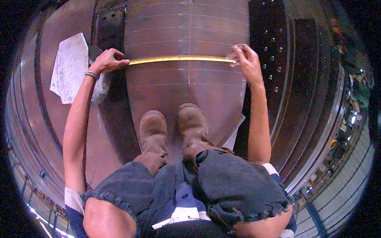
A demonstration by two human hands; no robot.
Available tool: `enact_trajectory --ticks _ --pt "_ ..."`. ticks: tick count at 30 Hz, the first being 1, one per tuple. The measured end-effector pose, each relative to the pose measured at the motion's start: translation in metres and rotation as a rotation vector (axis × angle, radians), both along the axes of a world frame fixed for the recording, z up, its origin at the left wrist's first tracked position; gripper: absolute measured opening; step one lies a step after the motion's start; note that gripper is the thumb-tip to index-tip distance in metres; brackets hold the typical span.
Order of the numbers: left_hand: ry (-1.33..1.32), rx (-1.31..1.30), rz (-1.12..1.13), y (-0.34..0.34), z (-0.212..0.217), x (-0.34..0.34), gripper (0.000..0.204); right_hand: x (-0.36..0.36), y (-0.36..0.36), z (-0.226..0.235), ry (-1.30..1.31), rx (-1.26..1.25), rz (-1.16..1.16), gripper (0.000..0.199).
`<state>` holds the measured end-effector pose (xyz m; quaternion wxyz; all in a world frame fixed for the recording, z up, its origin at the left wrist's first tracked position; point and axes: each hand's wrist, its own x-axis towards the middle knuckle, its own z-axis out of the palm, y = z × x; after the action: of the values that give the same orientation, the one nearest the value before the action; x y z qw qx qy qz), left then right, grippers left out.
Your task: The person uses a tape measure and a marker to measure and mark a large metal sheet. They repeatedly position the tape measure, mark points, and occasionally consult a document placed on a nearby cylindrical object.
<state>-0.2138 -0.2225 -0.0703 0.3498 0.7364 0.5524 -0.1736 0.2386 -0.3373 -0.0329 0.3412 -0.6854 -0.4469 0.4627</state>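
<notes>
A yellow tape measure blade is stretched straight across a brown steel plate marked with chalk lines. My left hand pins the blade's left end at the plate's left edge, fingers closed on it. My right hand holds the other end at the plate's right edge, gripping the tape there. A vertical chalk line crosses the blade near its middle. I squat on the plate, my brown boots just below the tape.
A crumpled white paper drawing lies to the left on a grey curved piece. A dark steel bar with holes runs along the plate's left side, a drilled dark strip along the right. A white sheet corner pokes out beside my right leg.
</notes>
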Motion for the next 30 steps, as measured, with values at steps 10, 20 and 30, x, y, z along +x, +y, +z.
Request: enact_trajectory --ticks 10,20,30 --pt "-0.047 0.032 -0.024 0.000 -0.009 -0.012 0.069 -0.023 0.020 -0.018 0.134 -0.052 -0.015 0.024" --pt "-0.081 0.053 0.021 -0.004 -0.008 -0.009 0.057 -0.018 0.020 -0.026 0.142 0.024 0.053 0.016" --pt "-0.035 -0.063 0.037 0.003 -0.008 -0.009 0.068 -0.024 0.022 -0.030 0.019 -0.069 0.108 0.023"
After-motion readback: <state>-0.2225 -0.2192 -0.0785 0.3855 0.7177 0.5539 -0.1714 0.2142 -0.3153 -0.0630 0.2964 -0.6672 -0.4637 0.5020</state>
